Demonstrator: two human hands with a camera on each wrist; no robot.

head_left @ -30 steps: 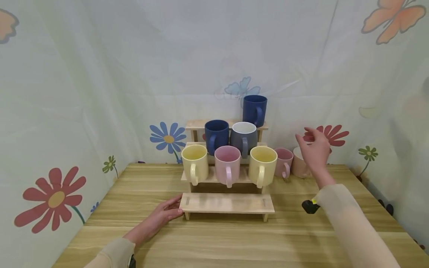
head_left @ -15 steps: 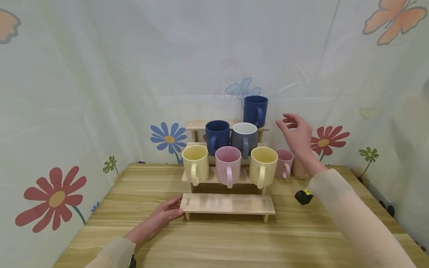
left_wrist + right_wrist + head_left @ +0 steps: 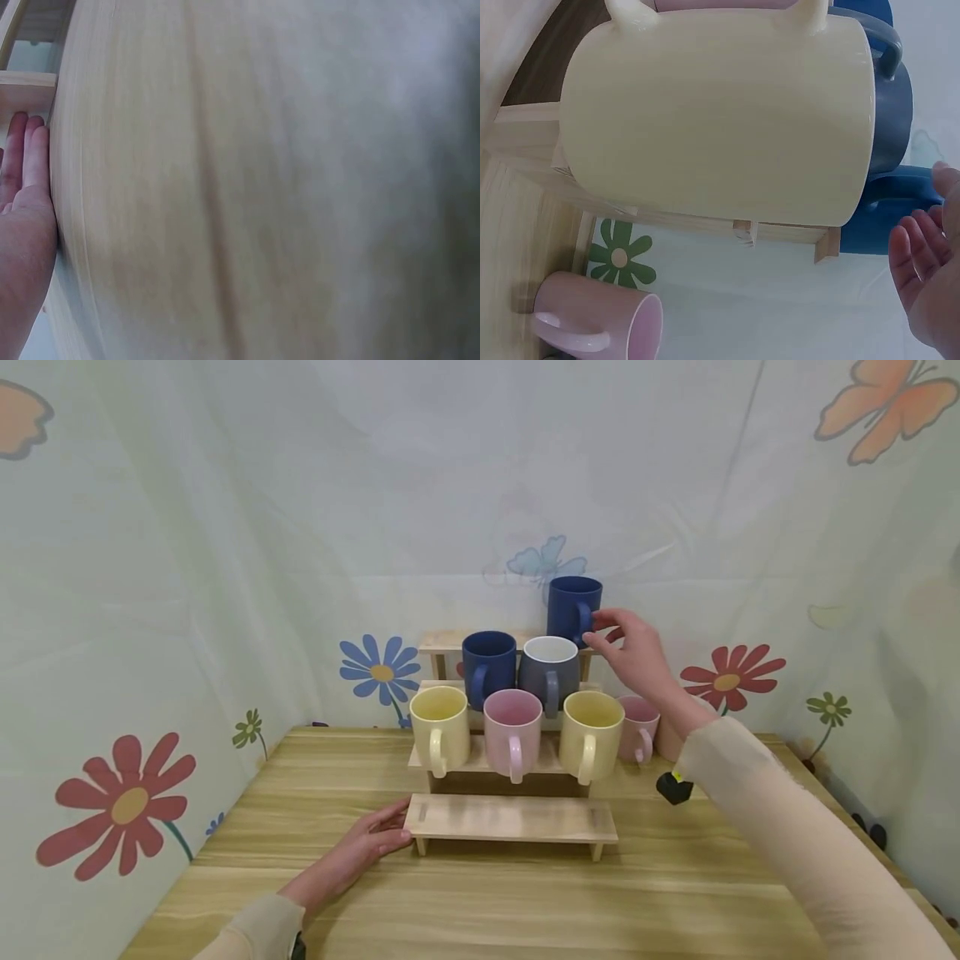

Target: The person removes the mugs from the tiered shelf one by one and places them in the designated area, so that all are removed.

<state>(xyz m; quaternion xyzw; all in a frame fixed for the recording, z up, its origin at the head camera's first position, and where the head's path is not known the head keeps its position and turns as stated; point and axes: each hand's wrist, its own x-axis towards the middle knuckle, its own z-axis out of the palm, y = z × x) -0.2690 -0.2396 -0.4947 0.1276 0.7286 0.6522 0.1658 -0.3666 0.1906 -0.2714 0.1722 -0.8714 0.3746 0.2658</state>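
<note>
My right hand (image 3: pixel 636 658) is at the dark blue mug (image 3: pixel 567 608) on the top tier of a wooden stepped rack (image 3: pixel 510 818). Its thumb and fingertips are spread beside the handle; whether they touch it I cannot tell. The right wrist view has the same hand (image 3: pixel 934 262) at the right edge, near the blue mug (image 3: pixel 874 225). Low on the left, my left hand (image 3: pixel 369 842) rests against the end of the lowest tier. In the left wrist view, straight fingers of that hand (image 3: pixel 26 195) reach up to the wooden board (image 3: pixel 26 90).
On the second tier stand another blue mug (image 3: pixel 487 664) and a grey mug (image 3: pixel 542 670). The third tier bears a yellow mug (image 3: pixel 450 739), a pink mug (image 3: pixel 501 739) and a second yellow mug (image 3: pixel 582 743). Behind, on the wooden table (image 3: pixel 450 910), are pink mugs (image 3: pixel 628 727).
My right hand has moved left from above the pink mugs at the right to the top blue mug's handle. The left hand has stayed at the rack's lowest tier.
</note>
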